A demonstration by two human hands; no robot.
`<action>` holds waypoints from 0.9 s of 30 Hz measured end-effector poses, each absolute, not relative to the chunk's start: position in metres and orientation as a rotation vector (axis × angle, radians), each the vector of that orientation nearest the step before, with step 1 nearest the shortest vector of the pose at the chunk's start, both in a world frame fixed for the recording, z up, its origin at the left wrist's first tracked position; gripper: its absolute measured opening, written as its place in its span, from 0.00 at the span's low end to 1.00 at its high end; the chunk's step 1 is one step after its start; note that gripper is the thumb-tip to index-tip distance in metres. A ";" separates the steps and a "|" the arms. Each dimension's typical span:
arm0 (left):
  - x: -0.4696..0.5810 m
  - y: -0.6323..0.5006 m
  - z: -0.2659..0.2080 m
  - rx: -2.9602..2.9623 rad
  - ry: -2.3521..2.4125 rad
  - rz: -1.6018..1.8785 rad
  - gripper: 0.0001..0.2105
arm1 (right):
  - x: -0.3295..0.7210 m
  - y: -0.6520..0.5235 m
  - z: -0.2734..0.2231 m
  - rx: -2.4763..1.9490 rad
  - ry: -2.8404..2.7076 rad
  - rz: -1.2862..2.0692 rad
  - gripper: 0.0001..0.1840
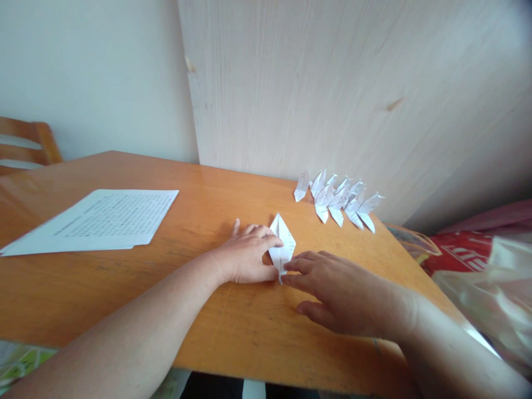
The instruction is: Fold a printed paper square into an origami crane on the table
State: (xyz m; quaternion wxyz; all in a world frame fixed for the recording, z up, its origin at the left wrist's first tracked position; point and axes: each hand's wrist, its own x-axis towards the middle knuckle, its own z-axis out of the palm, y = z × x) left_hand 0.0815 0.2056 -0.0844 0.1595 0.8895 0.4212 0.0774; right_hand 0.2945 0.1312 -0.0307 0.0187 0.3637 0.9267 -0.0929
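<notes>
A small kite-shaped piece of folded paper [284, 237] lies flat on the wooden table, its point facing away from me and its narrow end toward me. My left hand [251, 255] rests on its left edge, fingers apart, with the thumb near the narrow end and a fingertip on the middle. From the right, my right hand [322, 282] touches the lower part with its fingertips; its fingers are stretched out and the thumb hangs apart. Neither hand grips the paper.
Several folded paper figures [341, 195] stand grouped at the back right by the wooden panel [291, 83]. A stack of printed sheets [120, 219] lies on the table [199, 338] at left. A chair [29, 138] is behind. Bags [486, 271] sit beyond the right edge.
</notes>
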 end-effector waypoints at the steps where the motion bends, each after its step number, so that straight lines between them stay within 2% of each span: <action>1: 0.082 0.206 -0.085 2.539 1.207 0.222 0.28 | 0.294 0.130 -0.031 1.134 2.872 -0.283 0.20; 12: 0.082 0.204 -0.083 2.523 1.216 0.233 0.24 | 0.288 0.122 -0.036 1.162 2.840 -0.143 0.24; 21: 0.088 0.202 -0.090 2.529 1.275 0.334 0.20 | 0.283 0.120 -0.035 1.149 2.800 -0.091 0.20; 27: 0.089 0.203 -0.092 2.523 1.304 0.321 0.21 | 0.277 0.114 -0.039 1.117 2.802 0.009 0.20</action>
